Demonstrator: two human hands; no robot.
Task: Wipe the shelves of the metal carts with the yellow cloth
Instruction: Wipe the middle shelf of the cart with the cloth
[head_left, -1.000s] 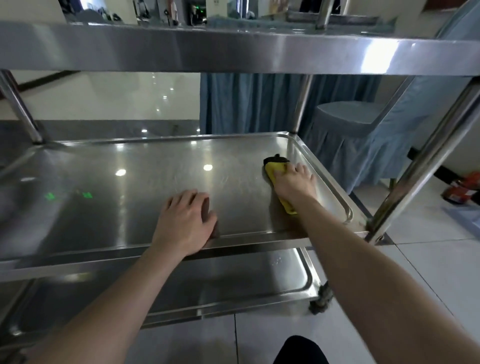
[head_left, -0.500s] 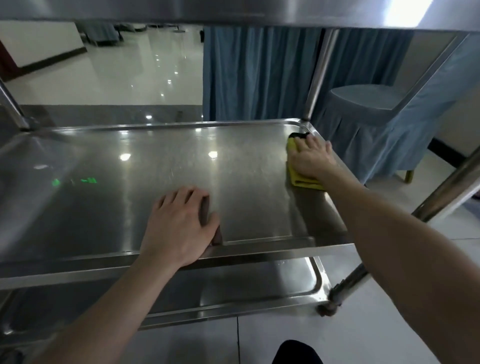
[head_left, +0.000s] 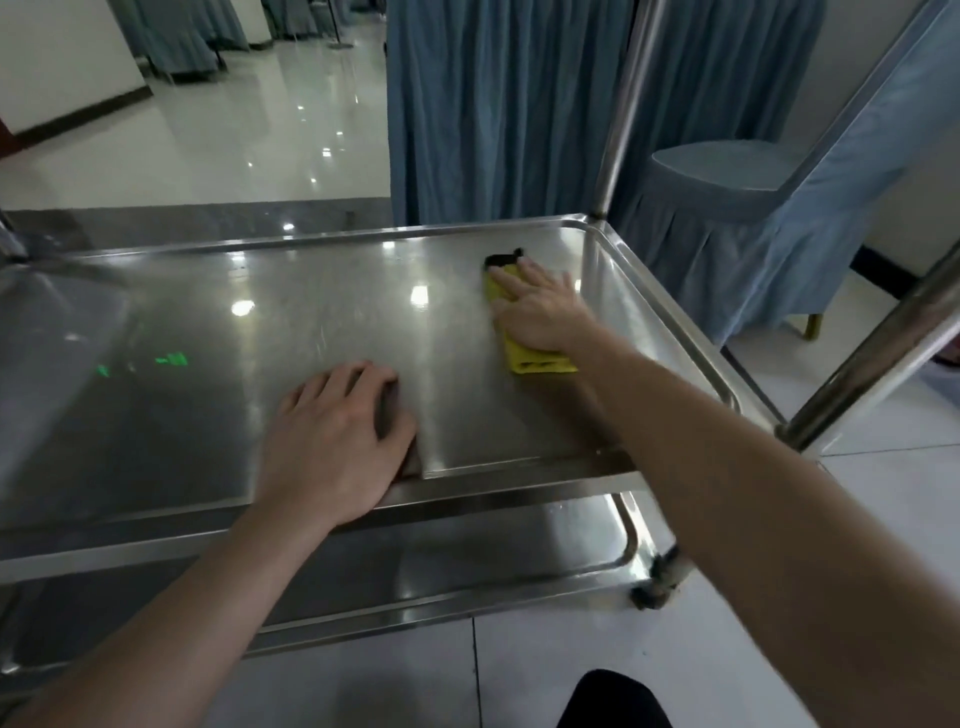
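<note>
A folded yellow cloth with a dark far corner lies on the middle shelf of a stainless steel cart, toward its right side. My right hand presses flat on the cloth, fingers straight and pointing to the far left. My left hand rests palm down on the shelf's near edge, its fingers lying on the metal. A lower shelf shows beneath.
Upright cart posts stand at the far right corner and the near right corner. A blue-covered chair and a blue curtain are behind the cart. A caster wheel sits on the pale tiled floor.
My right hand slid the cloth toward the shelf's far right corner, then a little back to the left. My view dropped below the top shelf. My left hand stayed put.
</note>
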